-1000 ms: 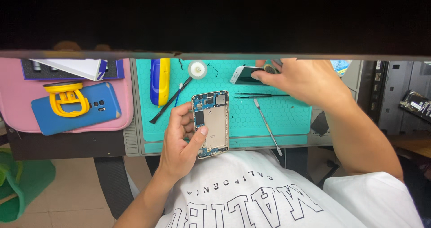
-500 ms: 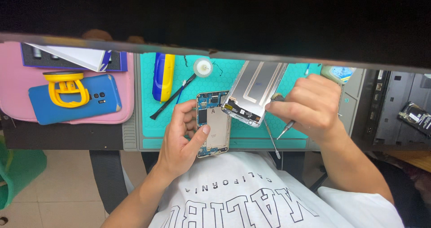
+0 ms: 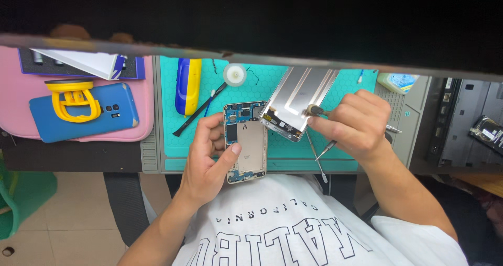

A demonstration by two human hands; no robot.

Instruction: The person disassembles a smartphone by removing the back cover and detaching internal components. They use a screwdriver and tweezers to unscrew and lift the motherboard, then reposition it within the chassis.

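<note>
I've got the left hand wrapped around an opened smartphone body, thumb pressed across its gold battery, circuit board exposed at the far and near ends, held just above the near edge of the teal work mat. The right hand pinches the silver display panel by its lower right edge, fingers closed on it, tilted up just right of the phone body and nearly touching its top corner. By my read the phone is already split in two; the parts are not yet joined or set down. A screwdriver lies on the mat beneath the right hand. Far left, a pink tray carries a blue phone with a yellow suction handle resting on it. A blue and yellow tool and a black spudger lie on the mat's left part.
</note>
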